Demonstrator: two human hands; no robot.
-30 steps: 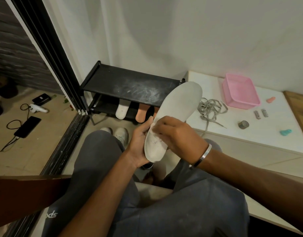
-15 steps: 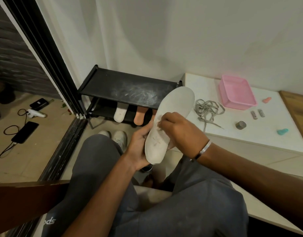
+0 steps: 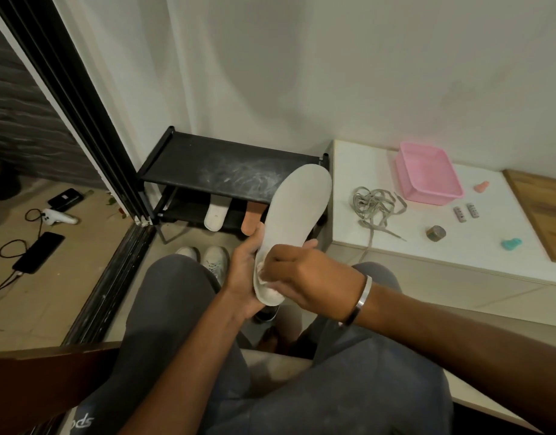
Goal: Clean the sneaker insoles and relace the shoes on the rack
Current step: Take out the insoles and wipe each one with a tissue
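My left hand [image 3: 243, 273] grips a grey-white insole [image 3: 294, 211] by its heel end, toe pointing up and away. My right hand [image 3: 308, 274] presses a small white wipe [image 3: 265, 279] against the insole's heel area. Behind stands a black two-shelf shoe rack [image 3: 220, 171], its top dusty. A white insole [image 3: 215, 215] and an orange-brown insole [image 3: 251, 219] lean on its lower shelf. A pair of grey-white sneakers [image 3: 215, 259] sits on the floor before my knees. Loose grey laces [image 3: 375, 204] lie tangled on the white platform [image 3: 458, 246] to the right.
On the platform are a pink plastic basin [image 3: 429, 172], two small grey blocks [image 3: 465, 211], a round dark object [image 3: 436, 232], a teal piece [image 3: 511, 243], a pink piece [image 3: 482, 186] and a wooden board [image 3: 543, 208]. Left, past the black door track, lie phones and cables.
My right hand with the wipe has slid up and then down again along the insole to its heel end. The view has shifted slightly downward.
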